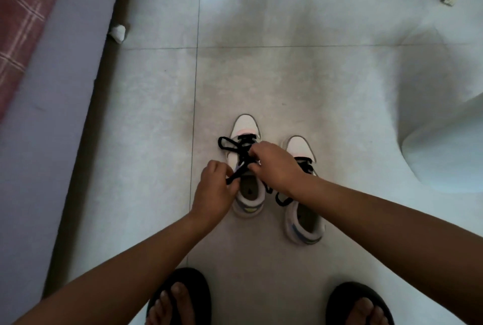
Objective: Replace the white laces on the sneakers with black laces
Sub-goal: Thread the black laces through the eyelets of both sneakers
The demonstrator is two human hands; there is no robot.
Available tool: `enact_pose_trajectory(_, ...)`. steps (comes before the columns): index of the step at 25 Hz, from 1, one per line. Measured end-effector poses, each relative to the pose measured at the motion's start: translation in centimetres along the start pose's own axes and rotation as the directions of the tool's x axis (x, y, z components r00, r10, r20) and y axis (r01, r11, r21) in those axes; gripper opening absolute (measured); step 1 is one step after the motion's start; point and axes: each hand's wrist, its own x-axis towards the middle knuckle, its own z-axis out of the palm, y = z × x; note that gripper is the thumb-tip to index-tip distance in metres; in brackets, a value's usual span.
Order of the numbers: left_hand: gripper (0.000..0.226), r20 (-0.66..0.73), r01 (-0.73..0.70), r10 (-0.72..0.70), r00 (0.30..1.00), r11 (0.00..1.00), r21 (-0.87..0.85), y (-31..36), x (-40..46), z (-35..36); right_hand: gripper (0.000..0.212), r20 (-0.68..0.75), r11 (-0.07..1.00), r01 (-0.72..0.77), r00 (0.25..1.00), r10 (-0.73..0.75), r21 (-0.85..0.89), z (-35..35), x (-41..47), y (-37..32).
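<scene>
The right hand (274, 165) covers the middle of the left white low-top sneaker (245, 168), hiding most of its eyelets, and its forearm crosses the right white sneaker (304, 194), so that shoe's lacing shows only in part. The black woven lace (230, 145) on the left sneaker is flat and cord-like, with one loop lying out beyond the shoe's left edge. The right hand's fingers are curled down on the lace at the tongue; the left hand (215, 189), just left of the sneaker's collar, pinches a lace end between thumb and fingers. Both sneakers stand on a pale, glossy tiled floor (313, 76) with thin dark grout lines. Near the sneakers' heels, two feet in black slip-on sandals (183, 296) are cut off by the frame
</scene>
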Motion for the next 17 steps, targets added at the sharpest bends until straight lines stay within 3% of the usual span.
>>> enact_pose_trajectory(3,0.026,0.015,-0.021,0.021,1.000,0.999,-0.036,0.3,0.7,-0.7,0.032,-0.011,0.997,-0.034,0.999,0.034,0.071,0.2,0.3,0.2)
enact_pose_trajectory(5,0.018,0.067,0.018,-0.012,0.998,0.996,-0.089,0.6,2.1,-0.9,0.032,0.002,0.971,-0.094,0.995,0.096,0.219,-0.1,0.5,0.2)
enact_pose_trajectory(7,0.023,0.146,-0.039,0.046,0.988,0.998,-0.049,1.0,2.9,-0.7,0.031,0.015,0.957,-0.102,0.995,0.102,0.273,-0.4,0.5,0.4)
enact_pose_trajectory(10,0.031,0.138,-0.156,0.144,0.980,0.984,0.081,0.6,2.8,0.0,0.031,0.076,0.999,-0.016,0.997,0.013,0.051,-0.1,0.5,0.4)
enact_pose_trajectory(14,0.023,0.031,-0.127,0.128,0.991,0.992,-0.025,0.4,2.5,0.5,0.022,-0.018,0.989,0.058,0.998,-0.061,-0.139,0.6,0.2,-0.3)
enact_pose_trajectory(17,0.036,0.089,-0.057,0.061,0.994,0.997,-0.048,-0.2,2.5,1.0,0.019,-0.079,0.884,0.324,0.926,-0.370,-0.336,0.4,-0.7,-0.1)
